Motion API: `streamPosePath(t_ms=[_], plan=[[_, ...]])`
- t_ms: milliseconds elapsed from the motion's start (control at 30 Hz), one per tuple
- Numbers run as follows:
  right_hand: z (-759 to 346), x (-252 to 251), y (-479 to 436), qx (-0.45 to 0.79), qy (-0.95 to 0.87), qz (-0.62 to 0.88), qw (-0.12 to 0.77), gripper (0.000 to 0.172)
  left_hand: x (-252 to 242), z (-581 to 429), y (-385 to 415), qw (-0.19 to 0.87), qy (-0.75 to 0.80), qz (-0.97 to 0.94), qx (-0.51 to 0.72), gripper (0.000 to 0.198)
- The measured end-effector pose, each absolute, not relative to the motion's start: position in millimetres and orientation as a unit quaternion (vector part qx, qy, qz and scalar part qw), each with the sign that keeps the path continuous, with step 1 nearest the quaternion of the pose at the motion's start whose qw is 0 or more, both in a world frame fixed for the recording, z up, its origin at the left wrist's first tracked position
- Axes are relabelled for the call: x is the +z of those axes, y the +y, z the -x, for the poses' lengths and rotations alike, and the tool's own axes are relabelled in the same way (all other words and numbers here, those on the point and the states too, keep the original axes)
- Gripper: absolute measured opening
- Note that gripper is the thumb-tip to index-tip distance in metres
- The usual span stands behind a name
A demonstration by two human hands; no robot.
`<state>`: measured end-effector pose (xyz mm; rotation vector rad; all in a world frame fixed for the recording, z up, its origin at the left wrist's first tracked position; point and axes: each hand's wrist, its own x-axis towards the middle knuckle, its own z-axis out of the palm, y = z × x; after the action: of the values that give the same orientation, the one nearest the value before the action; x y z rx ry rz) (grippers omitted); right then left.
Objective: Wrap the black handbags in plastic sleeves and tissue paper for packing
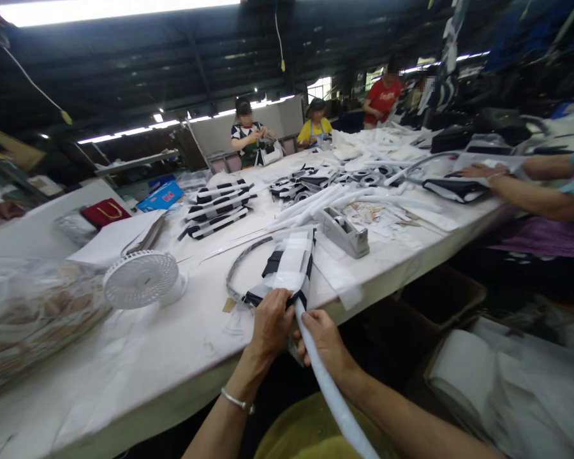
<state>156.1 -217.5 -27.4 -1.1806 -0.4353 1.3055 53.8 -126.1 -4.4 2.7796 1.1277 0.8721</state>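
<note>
A black bag with white wrapping (291,260) lies on the table near its front edge. A curved strap in clear wrap (234,268) loops out from its left side. My left hand (272,322) is closed on the near end of the bag, with its fingertips mostly hidden. From that end a long strap in a white padded sleeve (326,382) runs down toward me. My right hand (326,343) pinches this white-wrapped strap just below the bag, thumb on top. Right of the bag stands a grey tape dispenser (342,234).
A small white fan (142,279) and a plastic-wrapped pile (33,325) stand on the left. Stacked striped bags (217,210) and white tubes (310,207) lie farther back. At right, a co-worker's hands (483,172) rest on another bag. More people sit or stand behind.
</note>
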Motion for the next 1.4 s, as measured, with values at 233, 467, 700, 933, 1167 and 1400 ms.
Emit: streamPosePath(t_ms=[233,467,700,933,1167,1400], plan=[[-147,-27,-220,0.540,-0.125,0.480,0.680,0.065,-4,-65,-125,-0.040,0.355,-0.893,0.273,0.017],[-155,-22,-228,0.530,-0.126,0.467,0.697,0.069,-9,-68,-128,-0.053,0.359,-0.890,0.275,0.016],[-169,-24,-226,0.565,-0.193,0.498,0.629,0.071,-3,-71,-132,-0.043,0.358,-0.896,0.259,0.016],[-176,-27,-221,0.537,-0.221,0.526,0.621,0.064,1,-79,-136,-0.043,0.361,-0.904,0.224,0.014],[-177,-31,-226,0.558,-0.130,0.440,0.692,0.073,-1,-84,-134,-0.039,0.362,-0.900,0.238,0.013],[-186,-36,-231,0.556,-0.122,0.424,0.705,0.071,-1,-83,-136,-0.050,0.365,-0.900,0.234,0.013]])
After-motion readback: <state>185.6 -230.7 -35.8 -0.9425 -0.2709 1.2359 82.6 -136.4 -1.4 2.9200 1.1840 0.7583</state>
